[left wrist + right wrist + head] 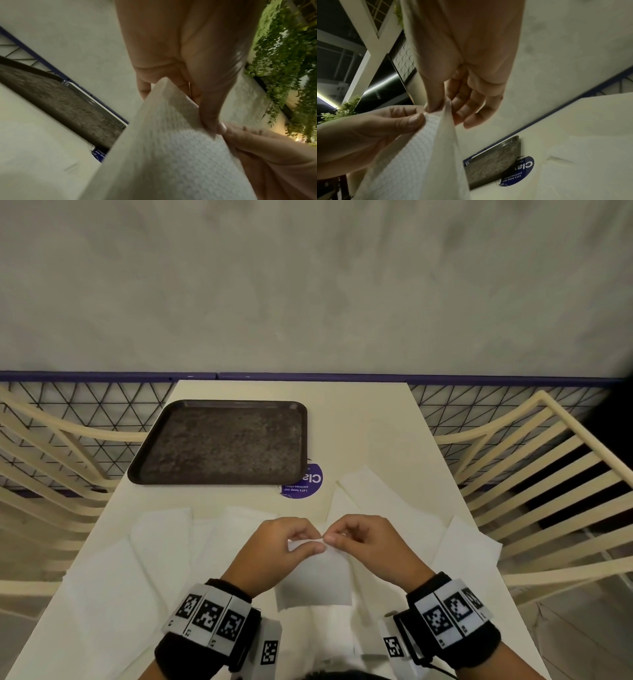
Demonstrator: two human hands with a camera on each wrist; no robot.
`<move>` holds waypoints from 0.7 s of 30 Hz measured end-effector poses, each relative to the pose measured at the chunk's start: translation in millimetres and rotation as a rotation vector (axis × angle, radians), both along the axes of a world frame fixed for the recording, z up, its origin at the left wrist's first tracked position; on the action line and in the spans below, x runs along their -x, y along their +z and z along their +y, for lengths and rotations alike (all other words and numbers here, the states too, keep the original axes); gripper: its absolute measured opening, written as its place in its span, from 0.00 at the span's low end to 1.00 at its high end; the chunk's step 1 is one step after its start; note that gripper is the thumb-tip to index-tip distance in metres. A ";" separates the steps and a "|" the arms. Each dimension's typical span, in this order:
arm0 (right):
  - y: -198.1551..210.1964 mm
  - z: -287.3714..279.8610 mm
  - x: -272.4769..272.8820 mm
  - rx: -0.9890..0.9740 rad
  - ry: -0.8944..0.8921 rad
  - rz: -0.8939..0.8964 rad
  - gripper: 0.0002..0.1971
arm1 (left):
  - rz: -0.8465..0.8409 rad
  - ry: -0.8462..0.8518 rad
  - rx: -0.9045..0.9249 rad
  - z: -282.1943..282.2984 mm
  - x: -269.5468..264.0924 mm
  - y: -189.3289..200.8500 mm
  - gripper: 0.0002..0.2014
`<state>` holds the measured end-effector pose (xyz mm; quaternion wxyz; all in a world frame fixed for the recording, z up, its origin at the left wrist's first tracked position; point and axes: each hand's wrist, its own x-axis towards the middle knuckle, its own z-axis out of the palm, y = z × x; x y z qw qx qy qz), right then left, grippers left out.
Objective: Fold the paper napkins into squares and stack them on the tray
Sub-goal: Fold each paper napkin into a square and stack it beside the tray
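A white embossed paper napkin (313, 580) hangs above the table, held up by its top edge. My left hand (291, 542) pinches that edge between thumb and fingers, and my right hand (356, 537) pinches it right beside, thumbs almost touching. The wrist views show the napkin (164, 155) (426, 155) as doubled layers, gripped by the left hand (205, 105) and the right hand (440, 106). A dark brown tray (222, 443) with nothing on it lies at the far left of the table. Several unfolded white napkins (161, 546) lie spread on the table under my hands.
A round purple sticker (303, 486) peeks out from under the tray's near right corner. The cream table (370, 422) ends at a purple rail with wire mesh (85, 402). Cream slatted chairs (555, 474) stand on both sides.
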<state>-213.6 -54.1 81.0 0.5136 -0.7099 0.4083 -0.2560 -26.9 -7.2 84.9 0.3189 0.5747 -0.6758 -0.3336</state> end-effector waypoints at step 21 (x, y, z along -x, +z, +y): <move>10.9 -1.4 0.8 0.281 0.030 0.073 0.03 | -0.101 -0.045 0.044 -6.8 -3.1 6.3 0.19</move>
